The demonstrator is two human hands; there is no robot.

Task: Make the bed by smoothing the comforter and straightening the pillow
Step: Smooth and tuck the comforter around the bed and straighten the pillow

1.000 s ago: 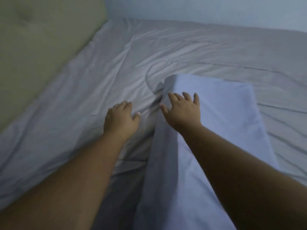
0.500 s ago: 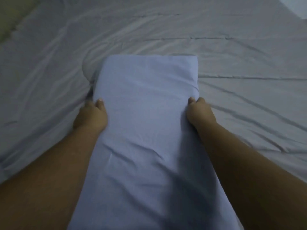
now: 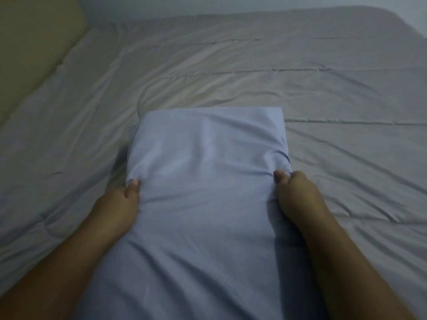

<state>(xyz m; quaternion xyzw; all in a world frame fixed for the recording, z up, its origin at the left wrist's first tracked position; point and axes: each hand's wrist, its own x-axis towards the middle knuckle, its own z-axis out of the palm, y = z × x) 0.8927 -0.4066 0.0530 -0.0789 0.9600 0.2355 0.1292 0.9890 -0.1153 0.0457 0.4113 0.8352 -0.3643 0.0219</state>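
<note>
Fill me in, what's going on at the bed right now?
A person holds a pale blue pillow lengthwise in front of them. The left-hand grip pinches its left edge and the right-hand grip its right edge, thumbs on top, bunching the fabric. Beneath it the grey comforter is creased across most of its surface, so smoothing is not yet done. A tan headboard sits at far left.
</note>
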